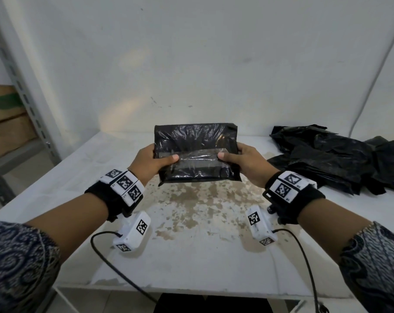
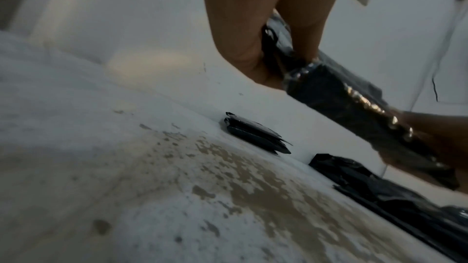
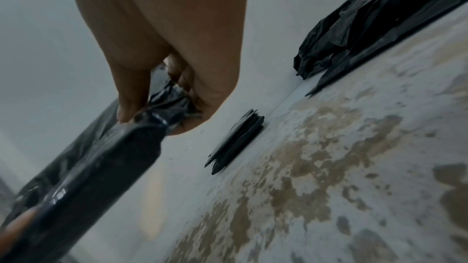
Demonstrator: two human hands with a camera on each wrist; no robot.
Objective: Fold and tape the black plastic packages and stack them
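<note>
A folded black plastic package (image 1: 196, 152) with a band of clear tape across it hangs above the middle of the white table (image 1: 78, 172). My left hand (image 1: 154, 160) grips its left end, thumb on the taped face. My right hand (image 1: 241, 160) grips its right end the same way. The left wrist view shows the package (image 2: 354, 105) edge-on, and so does the right wrist view (image 3: 106, 159). A small flat stack of black packages (image 2: 255, 137) lies on the table against the back wall, also in the right wrist view as the stack (image 3: 235, 143). The held package hides it from the head view.
A loose heap of black plastic bags (image 1: 340, 163) covers the table's right side. The table top is worn, with brown patches (image 1: 202, 206) in the middle. A metal shelf rack (image 1: 22, 105) stands at the left. Cables hang from both wrists near the front edge.
</note>
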